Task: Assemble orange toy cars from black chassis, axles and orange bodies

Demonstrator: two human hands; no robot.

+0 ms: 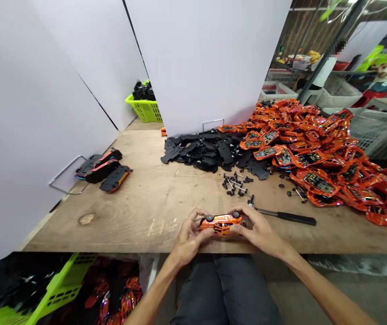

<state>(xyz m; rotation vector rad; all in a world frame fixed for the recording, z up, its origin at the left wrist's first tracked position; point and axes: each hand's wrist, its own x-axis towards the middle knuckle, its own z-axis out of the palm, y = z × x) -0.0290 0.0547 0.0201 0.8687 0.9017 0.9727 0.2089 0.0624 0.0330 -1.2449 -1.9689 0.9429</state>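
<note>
The left hand (189,237) and right hand (259,230) hold an orange toy car (221,223) at the near edge of the worktop (112,216). The fingers (235,225) of both hands are clamped on its ends and sides, with two dark wheels showing on the upper face. Just right of the right hand lies a black-handled screwdriver (290,217). Farther off are small wheel-and-axle parts (235,184), a heap of black chassis plates (210,151) and a larger heap of orange car shells (315,153). Three put-together cars (103,169) lie to the left, and a lime basket (144,108) stands at the far end, full of black parts
</note>
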